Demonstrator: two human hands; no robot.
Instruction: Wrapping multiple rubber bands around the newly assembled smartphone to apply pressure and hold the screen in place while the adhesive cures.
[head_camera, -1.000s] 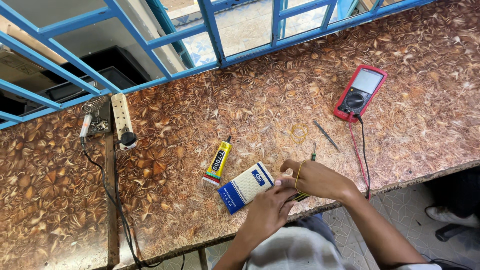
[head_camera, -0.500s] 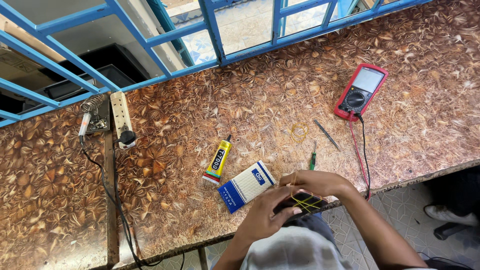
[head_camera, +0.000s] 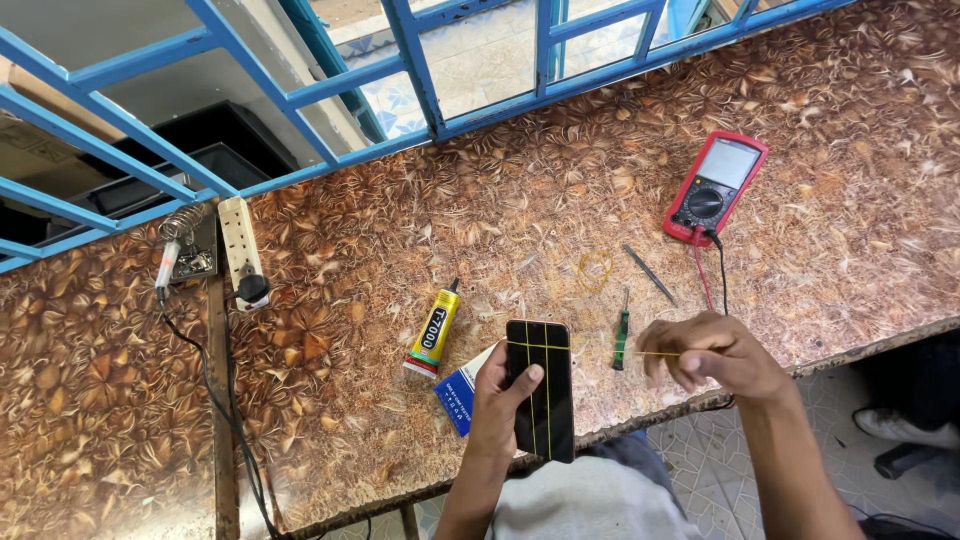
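While the left hand (head_camera: 497, 405) grips a black phone (head_camera: 540, 390) upright over the near edge of the bench (head_camera: 400, 250), thumb laid across its dark face, the right hand (head_camera: 715, 352) is closed on a yellow rubber band (head_camera: 600, 350) and draws it taut to the right. The band runs from the pinched fingers across the upper part of the phone; further yellow bands cross the face lengthwise. Just left of the phone, partly hidden by the left hand, lies a blue and white box (head_camera: 462, 395), and beside that, slightly farther, a yellow glue tube (head_camera: 432, 333) with its black nozzle pointing away. Between the two hands a small green screwdriver (head_camera: 621, 333) lies on the bench, with a loose yellow band (head_camera: 594, 270) and grey tweezers (head_camera: 648, 273) farther off. A red multimeter (head_camera: 715, 186) sits at far right, its leads trailing toward the near edge by the right hand. At far left are a white power strip (head_camera: 238, 245) with a black plug and a soldering iron stand (head_camera: 185, 245). A blue window frame (head_camera: 420, 70) runs along the far side.
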